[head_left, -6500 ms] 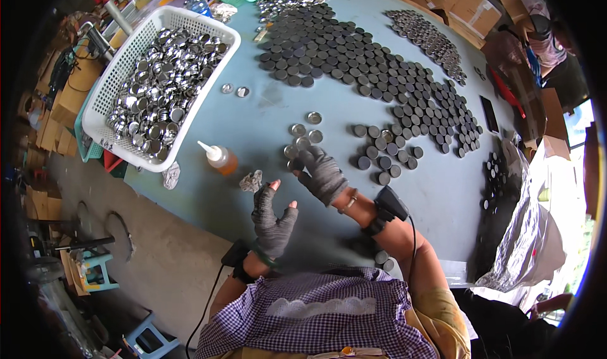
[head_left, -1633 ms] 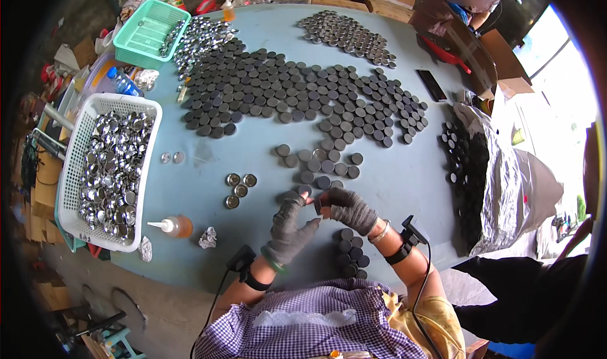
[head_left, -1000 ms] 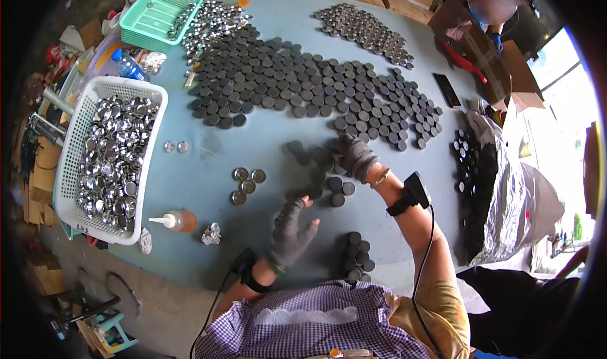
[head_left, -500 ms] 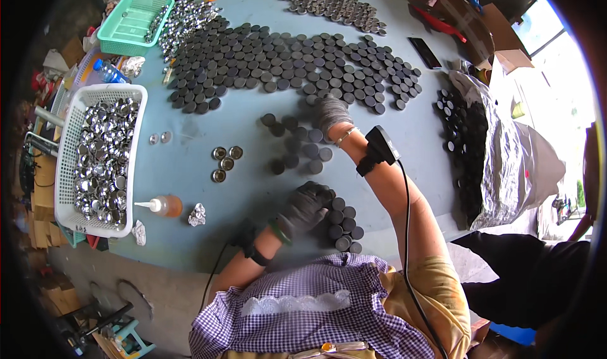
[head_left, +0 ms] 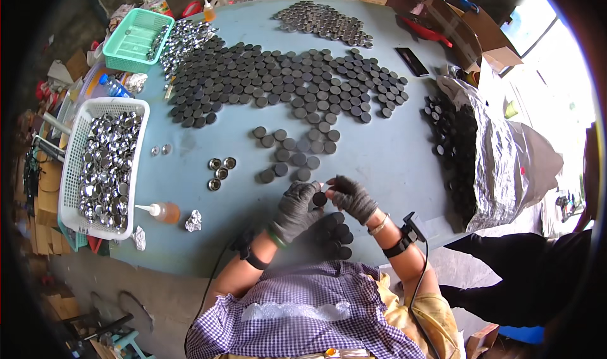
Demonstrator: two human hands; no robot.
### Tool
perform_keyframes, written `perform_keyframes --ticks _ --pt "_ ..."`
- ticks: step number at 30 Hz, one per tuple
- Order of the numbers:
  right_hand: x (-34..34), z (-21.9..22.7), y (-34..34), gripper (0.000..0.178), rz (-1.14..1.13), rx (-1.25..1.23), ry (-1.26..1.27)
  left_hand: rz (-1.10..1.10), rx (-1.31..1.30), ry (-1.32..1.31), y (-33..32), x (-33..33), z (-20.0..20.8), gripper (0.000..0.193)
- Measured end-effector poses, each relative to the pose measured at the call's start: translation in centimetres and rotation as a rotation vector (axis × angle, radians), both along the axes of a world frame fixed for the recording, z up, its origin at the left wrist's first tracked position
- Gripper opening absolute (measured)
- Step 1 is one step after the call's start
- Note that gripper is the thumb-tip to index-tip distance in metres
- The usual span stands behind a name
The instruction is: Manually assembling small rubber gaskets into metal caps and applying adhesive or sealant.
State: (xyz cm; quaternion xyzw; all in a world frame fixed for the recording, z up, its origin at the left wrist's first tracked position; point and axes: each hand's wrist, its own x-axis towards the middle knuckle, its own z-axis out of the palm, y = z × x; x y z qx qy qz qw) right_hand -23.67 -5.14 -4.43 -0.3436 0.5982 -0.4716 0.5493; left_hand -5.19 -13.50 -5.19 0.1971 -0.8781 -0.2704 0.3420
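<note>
Near the lower edge of the view, the person's checked shirt hides the front rim of the blue bench [head_left: 392, 163], and a small pile of dark discs [head_left: 332, 232] lies partly under the wrists, so its count cannot be made out. Both hands wear grey gloves. The left hand [head_left: 296, 208] and the right hand [head_left: 351, 196] meet just above that pile, and between them sits one dark round cap [head_left: 320, 199]. The fingers [head_left: 311, 191] of the left hand curl around its left side while the right hand's fingers pinch its right edge, so both hands are clamped on the same cap; its underside is hidden.

Left of the hands stand an orange squeeze bottle [head_left: 162, 212] lying on its side and a crumpled scrap of foil [head_left: 193, 220]. Three small shiny rings [head_left: 220, 170] rest a little farther off.

Beyond the hands a loose cluster of dark caps [head_left: 294, 150] leads to a wide field of caps laid flat [head_left: 284, 84]. On the left, a white basket [head_left: 71, 169] is filled with shiny metal lids. Farther back, a green basket [head_left: 129, 43] holds a few such lids, with more spilled beside it. To the right, a silvery plastic bag [head_left: 506, 163] holds black caps, its far side blurred by glare.
</note>
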Motion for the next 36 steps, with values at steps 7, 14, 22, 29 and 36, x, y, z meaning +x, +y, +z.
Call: perform_keyframes --ticks 7,14,22,29,36 --pt "3.1 1.3 -0.5 0.039 0.068 -0.082 -0.475 0.045 0.301 0.137 0.7 3.0 2.8 0.062" --pt "5.1 1.8 -2.3 0.043 0.191 -0.007 -0.769 0.067 0.303 0.202 0.5 6.0 3.7 0.063" --pt "6.7 1.6 -4.1 0.050 0.228 0.011 -0.312 0.210 0.262 0.229 -0.3 8.0 2.0 0.064" --pt "7.6 2.7 -5.7 0.050 0.209 -0.243 -0.174 0.287 0.218 0.201 -1.6 9.5 0.2 0.060" --pt "7.5 2.4 -7.6 0.035 0.343 -0.004 0.108 0.334 0.230 0.213 -2.6 10.5 0.4 0.059"
